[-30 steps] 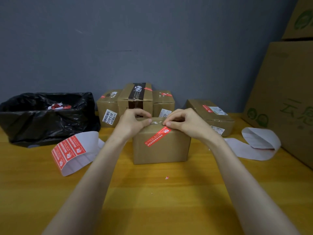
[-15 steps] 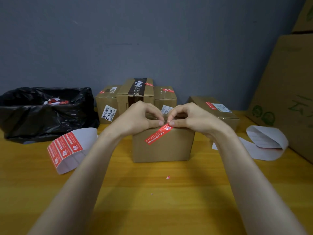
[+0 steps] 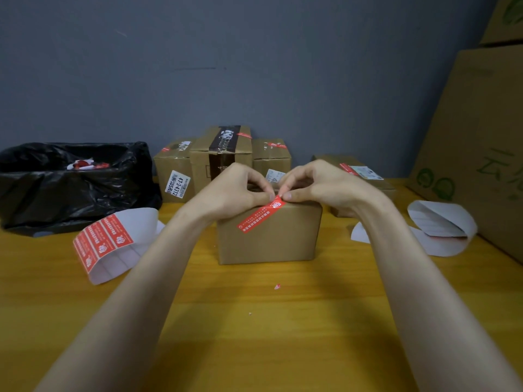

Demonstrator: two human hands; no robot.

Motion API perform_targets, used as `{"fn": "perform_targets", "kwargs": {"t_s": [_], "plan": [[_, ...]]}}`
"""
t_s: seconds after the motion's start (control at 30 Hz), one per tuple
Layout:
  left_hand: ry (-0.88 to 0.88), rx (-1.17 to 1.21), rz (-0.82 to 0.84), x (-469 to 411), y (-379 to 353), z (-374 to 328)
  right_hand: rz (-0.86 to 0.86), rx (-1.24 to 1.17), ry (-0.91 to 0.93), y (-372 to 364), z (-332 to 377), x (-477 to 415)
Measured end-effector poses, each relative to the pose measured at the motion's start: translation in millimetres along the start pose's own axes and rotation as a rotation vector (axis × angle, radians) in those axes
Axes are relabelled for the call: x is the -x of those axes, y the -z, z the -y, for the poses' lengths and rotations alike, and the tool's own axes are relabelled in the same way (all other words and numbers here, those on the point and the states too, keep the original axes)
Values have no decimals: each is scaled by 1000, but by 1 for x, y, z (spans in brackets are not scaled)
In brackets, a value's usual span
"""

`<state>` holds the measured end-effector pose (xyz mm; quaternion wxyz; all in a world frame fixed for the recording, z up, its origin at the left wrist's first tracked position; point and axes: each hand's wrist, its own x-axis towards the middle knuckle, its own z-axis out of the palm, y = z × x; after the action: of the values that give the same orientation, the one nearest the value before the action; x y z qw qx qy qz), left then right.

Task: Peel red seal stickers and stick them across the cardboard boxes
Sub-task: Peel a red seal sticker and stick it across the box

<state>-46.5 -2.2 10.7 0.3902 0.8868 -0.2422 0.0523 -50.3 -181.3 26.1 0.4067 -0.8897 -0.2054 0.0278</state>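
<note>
Where the two thumb tips [image 3: 267, 197] meet at the top front edge of the near cardboard box [image 3: 271, 244], they bear on the upper end of a red seal sticker [image 3: 260, 217], with the forefingers curled over above them onto the lid. The left hand [image 3: 237, 190] and right hand [image 3: 322, 188] each close narrowly on that end; whether it is lifted or pressed flat I cannot tell. The rest of the sticker lies slantwise down the front face and looks stuck. I judge this box nearly sealed, with only the fold over the edge to smooth. Behind it, the stacked boxes [image 3: 223, 154] and a low box [image 3: 365, 179] to the right already carry red strips. To the left, a curled sticker sheet [image 3: 104, 241] holds several more on the wooden table [image 3: 254, 335], near a black bag [image 3: 70, 190]. At the right lies a bare backing strip [image 3: 441, 227].
</note>
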Motion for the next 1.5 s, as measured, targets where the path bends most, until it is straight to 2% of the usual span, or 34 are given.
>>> {"fn": "perform_targets", "kwargs": {"t_s": [0.23,0.4,0.67,1.0,1.1,1.5], "plan": [[8,74,-17,2,5,0,12,87,8,-2,4,1],[-8,39,0,2,8,2,46,143,10,-4,7,2],[-17,68,20,3,10,5,52,118,-2,-2,8,4],[-3,109,30,3,9,4,-63,37,12,0,3,1],[-14,107,32,3,8,3,-102,77,-12,4,4,3],[-24,89,61,1,12,6,6,333,-69,-4,21,3]]}}
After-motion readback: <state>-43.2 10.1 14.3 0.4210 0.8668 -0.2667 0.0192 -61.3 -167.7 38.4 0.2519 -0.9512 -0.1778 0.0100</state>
